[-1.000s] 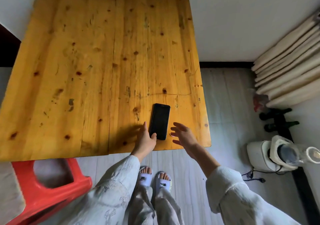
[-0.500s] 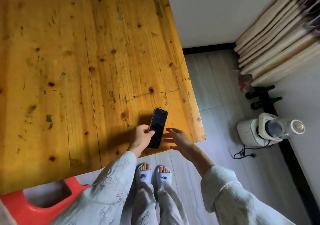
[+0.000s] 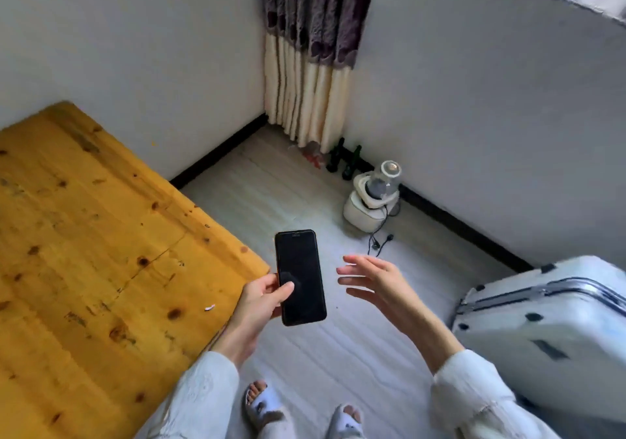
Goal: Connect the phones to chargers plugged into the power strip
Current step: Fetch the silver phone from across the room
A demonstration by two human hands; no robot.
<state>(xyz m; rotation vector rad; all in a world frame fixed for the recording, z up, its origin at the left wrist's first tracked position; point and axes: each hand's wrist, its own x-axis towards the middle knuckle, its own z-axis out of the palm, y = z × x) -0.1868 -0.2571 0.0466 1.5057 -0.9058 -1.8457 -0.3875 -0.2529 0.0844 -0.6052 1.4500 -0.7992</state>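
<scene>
From the head view, your left hand [image 3: 261, 306] holds the phone [image 3: 299, 276]. Your thumb lies on its dark screen and your other fingers curl behind it. The phone is up in the air, over the floor [image 3: 305, 354], just past the corner of the counter [image 3: 101, 252]. It points away from you, with its screen facing up.

Your right hand [image 3: 379, 283] holds nothing. Its fingers are straight and spread wide, reaching toward the phone but not touching it. It is near the phone, on its right side.

The counter is yellow wood with dark knots, on your left. A tiny pale scrap [image 3: 210, 307] lies on it near the edge.

On the floor by the wall stands a white blender [image 3: 372, 198], with its black cord [image 3: 381, 242] lying loose beside it. Two dark bottles [image 3: 342, 161] stand behind it, next to a curtain [image 3: 311, 66]. A white suitcase [image 3: 548, 330] is on your right. You can see your feet in white slippers [image 3: 264, 404] at the bottom.
</scene>
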